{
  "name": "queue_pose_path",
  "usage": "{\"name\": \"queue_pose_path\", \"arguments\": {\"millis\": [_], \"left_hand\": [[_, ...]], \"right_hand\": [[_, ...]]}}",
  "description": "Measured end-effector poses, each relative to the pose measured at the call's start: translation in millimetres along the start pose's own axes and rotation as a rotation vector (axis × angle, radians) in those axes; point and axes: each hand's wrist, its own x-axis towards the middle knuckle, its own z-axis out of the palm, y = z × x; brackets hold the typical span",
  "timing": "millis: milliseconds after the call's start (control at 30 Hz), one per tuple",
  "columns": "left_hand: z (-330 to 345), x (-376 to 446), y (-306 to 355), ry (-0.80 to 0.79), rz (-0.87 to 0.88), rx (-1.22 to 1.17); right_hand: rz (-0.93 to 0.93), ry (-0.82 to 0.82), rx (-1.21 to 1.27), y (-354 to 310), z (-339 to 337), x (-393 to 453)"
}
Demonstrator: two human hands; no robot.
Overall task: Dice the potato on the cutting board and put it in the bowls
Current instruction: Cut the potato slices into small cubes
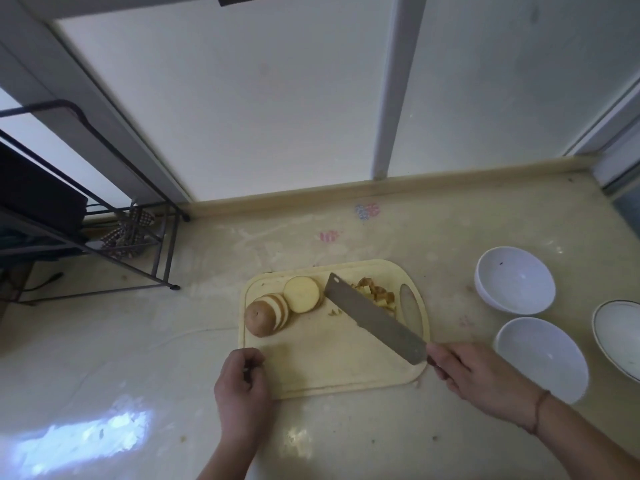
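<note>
The worktop (346, 230) is seen in pale cream, marked with small pink and blue flower prints (367, 211). A light yellow cutting board (332, 362) is shown on it. The potato (259, 318) is brown-skinned, its slices (302, 294) pale yellow. The knife blade (375, 318) is dull grey. Two bowls (515, 279) are plain white; a third (620, 330) is white with a dark rim line. The rack (104, 188) is black.

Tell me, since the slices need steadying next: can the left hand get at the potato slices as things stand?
Probably yes. The left hand holds nothing, and only bare cutting board lies between it and the potato slices; the knife lies right of them.
</note>
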Motion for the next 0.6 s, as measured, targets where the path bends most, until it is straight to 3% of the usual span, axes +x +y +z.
{"name": "queue_pose_path", "arguments": {"millis": [133, 267, 333, 433, 533, 600], "left_hand": [[1, -7, 16, 0.003, 0.007, -0.061], [22, -15, 57, -0.065, -0.083, -0.292], [40, -15, 82, -0.12, -0.201, -0.499], [66, -10, 113, -0.238, -0.537, -0.877], [77, -3, 134, -0.553, -0.859, -1.193], [78, -1, 134, -0.694, -0.943, -1.309]], "right_hand": [[0.167, -0.127, 0.272, -7, -4, -3], [0.203, -0.123, 0.442, -14, -6, -15], [0.238, -0.135, 0.541, -18, -9, -21], [0.358, -0.214, 0.73, -22, -9, -26], [0.401, -0.309, 0.883, -25, -6, -26], [0.402, -0.339, 0.916, -21, -2, -24]]}}
